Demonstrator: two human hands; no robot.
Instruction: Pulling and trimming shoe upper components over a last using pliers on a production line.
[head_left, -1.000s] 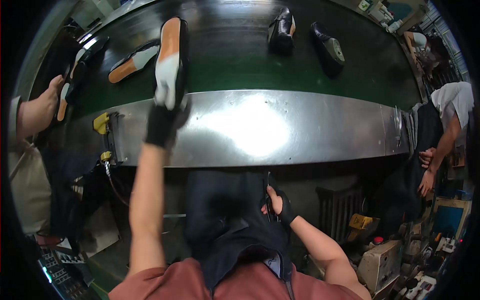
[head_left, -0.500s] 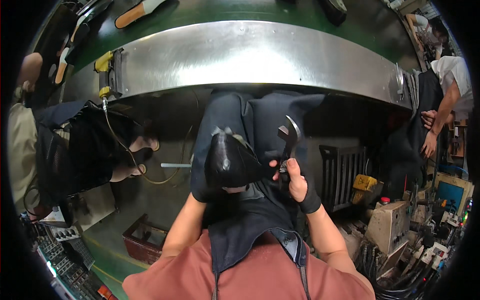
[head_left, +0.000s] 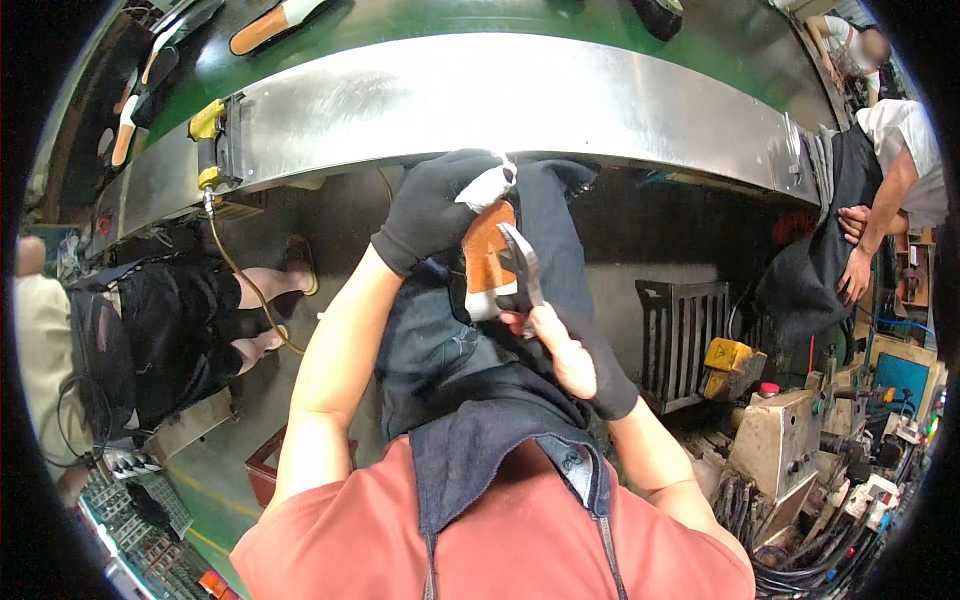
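Observation:
My left hand (head_left: pixel 440 205), in a black glove with white-wrapped fingertips, grips the far end of a black shoe upper on its last (head_left: pixel 487 255). The shoe's underside faces up over my lap, brown-orange with a white patch at the near end. My right hand (head_left: pixel 565 355), bare at the thumb and fingertips with a dark wrap at the palm and wrist, is closed around metal lasting pincers (head_left: pixel 524 265). Their curved head lies over the right edge of the underside; whether it touches cannot be made out. The gripped end of the shoe is hidden by my left hand.
A metal ledge (head_left: pixel 330 105) runs along a green conveyor (head_left: pixel 560 22) carrying shoe parts. A yellow air stapler (head_left: pixel 208 145) with a hose hangs at left. Co-workers sit on both sides. At right stand a black slatted crate (head_left: pixel 685 345) and a machine with a red button (head_left: pixel 768 389).
The shoe has been turned from its black upper to its underside and moved farther from my body. My left hand now shows on its far end. The pincers have moved left, onto or over the shoe.

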